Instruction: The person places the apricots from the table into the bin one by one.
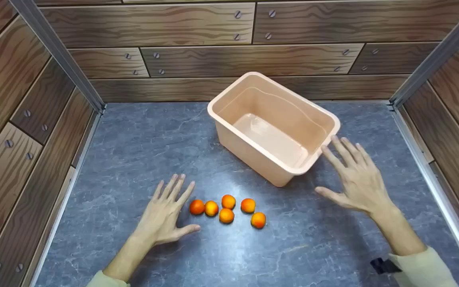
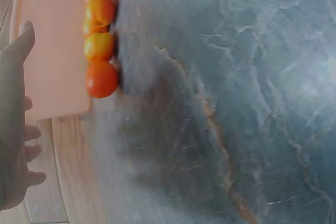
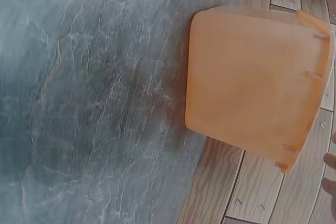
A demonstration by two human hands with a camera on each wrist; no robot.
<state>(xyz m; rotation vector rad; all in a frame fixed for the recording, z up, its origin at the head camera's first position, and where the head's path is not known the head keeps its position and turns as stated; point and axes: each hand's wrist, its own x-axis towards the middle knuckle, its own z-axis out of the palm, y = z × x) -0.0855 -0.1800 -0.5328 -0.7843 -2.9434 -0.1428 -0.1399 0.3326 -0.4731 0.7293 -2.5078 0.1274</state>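
Note:
Several small round orange-red fruits (image 1: pixel 226 215) lie in a loose cluster on the grey table. Just left of them, my left hand (image 1: pixel 161 219) has its fingers straight and spread and holds nothing. In the left wrist view the fruits (image 2: pixel 101 79) are seen in a row, apart from the left hand (image 2: pixel 13 129). Behind the cluster stands a peach-coloured plastic bin (image 1: pixel 249 153), upright and turned at an angle, with no contents showing. My right hand (image 1: pixel 357 179), fingers spread, is beside the bin's right corner; whether its fingertips touch the rim, I cannot tell.
Wood-patterned walls (image 1: pixel 197 61) enclose the grey marbled table (image 1: pixel 142 135) at the back and both sides. Metal strips (image 1: pixel 432 175) run along the side edges. The bin stands near the back wall, right of the middle.

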